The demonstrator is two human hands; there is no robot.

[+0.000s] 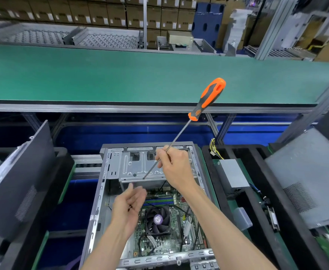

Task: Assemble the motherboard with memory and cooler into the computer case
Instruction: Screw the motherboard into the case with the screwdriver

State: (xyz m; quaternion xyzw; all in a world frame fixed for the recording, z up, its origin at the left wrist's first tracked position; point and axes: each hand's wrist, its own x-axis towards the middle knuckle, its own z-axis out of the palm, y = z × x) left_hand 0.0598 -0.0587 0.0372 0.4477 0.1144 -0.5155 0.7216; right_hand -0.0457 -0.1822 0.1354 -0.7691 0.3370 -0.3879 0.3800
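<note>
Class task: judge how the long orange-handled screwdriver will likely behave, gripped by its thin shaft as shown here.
The screwdriver is probably handle-heavy: its thick handle stands far above the right hand, which pinches the shaft low down, so it may tip. The bare metal shaft looks smooth and may slip between the fingers. It looks straight, so likely stiff.

Showing bright, even overhead light with soft, faint shadows. Bending straight lines at the frame edges from wide-angle distortion. Blurring the left hand (pixel 129 205) slightly, also the lower left and right corners. Softening the boxes (pixel 101 14) along the top.
</note>
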